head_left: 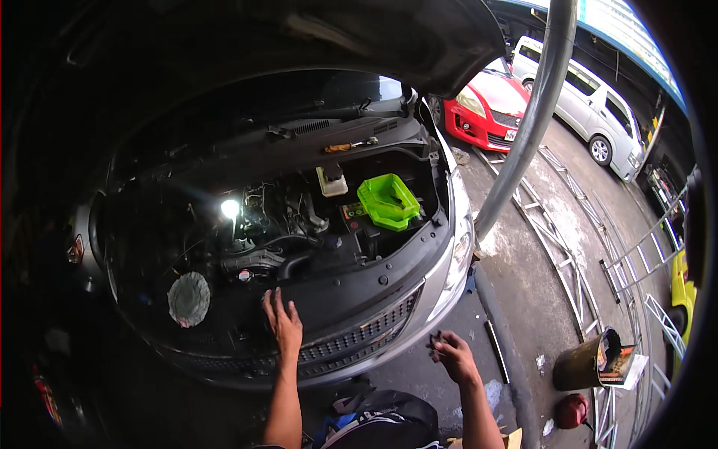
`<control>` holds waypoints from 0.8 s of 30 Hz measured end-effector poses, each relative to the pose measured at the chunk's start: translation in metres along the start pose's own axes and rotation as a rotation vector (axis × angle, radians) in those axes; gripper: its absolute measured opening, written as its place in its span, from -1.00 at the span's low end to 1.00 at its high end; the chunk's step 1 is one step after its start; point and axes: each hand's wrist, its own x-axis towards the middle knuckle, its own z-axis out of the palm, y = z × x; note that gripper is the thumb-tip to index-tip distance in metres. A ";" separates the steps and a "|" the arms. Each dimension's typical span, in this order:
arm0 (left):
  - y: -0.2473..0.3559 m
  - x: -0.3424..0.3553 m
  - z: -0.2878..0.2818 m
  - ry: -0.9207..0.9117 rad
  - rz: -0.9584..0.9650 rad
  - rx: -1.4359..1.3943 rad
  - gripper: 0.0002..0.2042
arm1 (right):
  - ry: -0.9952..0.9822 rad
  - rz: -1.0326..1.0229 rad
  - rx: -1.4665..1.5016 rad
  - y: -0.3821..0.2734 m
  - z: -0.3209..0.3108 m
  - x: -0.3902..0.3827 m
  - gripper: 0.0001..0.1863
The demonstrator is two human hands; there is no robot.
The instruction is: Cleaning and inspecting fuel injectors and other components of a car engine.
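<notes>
My left hand (283, 323) reaches over the front edge of a car's open engine bay. Its fingers are apart and it holds nothing; the radiator cap (244, 276) is just beyond it. Outside the bumper, my right hand (457, 358) is closed with a small dark thing at its fingertips, too small to name. A bright green plastic tray (387, 203) rests in the bay at the right, with something dark inside. A lit work lamp (230, 209) shines on the engine (262, 224). Left of my left hand, a round grey dish (189, 299) lies on the bay's front panel.
The raised hood (299, 45) arches overhead. A yellow-handled tool (350, 146) lies below the windshield. A metal pole (532, 120) stands right of the car. Metal frames (550, 239) and a bucket (580, 365) are on the ground; a red car (486, 108) and a silver van (591, 105) stand beyond.
</notes>
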 end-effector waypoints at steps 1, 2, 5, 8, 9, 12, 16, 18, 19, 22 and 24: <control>-0.008 0.004 0.003 0.009 -0.031 0.060 -0.52 | -0.091 0.007 -0.016 -0.009 0.018 0.019 -0.65; -0.011 0.006 0.007 0.002 -0.085 0.036 -0.50 | -0.097 0.007 -0.017 -0.018 0.036 0.036 -0.65; -0.020 0.002 0.021 0.023 -0.026 0.240 -0.52 | -0.209 -0.062 -0.152 -0.042 0.083 0.074 -0.72; -0.025 -0.003 0.029 -0.012 -0.023 0.377 -0.52 | -0.287 -0.060 -0.179 -0.057 0.108 0.111 -0.74; -0.025 -0.003 0.030 -0.017 -0.040 0.388 -0.50 | -0.295 -0.052 -0.178 -0.059 0.114 0.126 -0.74; -0.022 0.002 0.033 -0.011 -0.094 0.336 -0.46 | -0.375 -0.066 -0.162 -0.072 0.131 0.170 -0.76; -0.025 0.004 0.037 0.088 -0.172 0.368 -0.42 | -0.462 -0.173 -0.229 -0.100 0.163 0.241 -0.80; -0.027 0.002 0.035 0.104 -0.189 0.402 -0.42 | -0.510 -0.241 -0.310 -0.122 0.182 0.276 -0.78; -0.026 0.002 0.035 0.111 -0.199 0.426 -0.43 | -0.543 -0.284 -0.286 -0.136 0.198 0.292 -0.77; -0.022 0.000 0.039 0.132 -0.257 0.491 -0.42 | -0.547 -0.461 -0.422 -0.188 0.246 0.339 -0.72; -0.017 0.001 0.042 0.127 -0.306 0.533 -0.40 | -0.561 -0.562 -0.478 -0.221 0.278 0.374 -0.68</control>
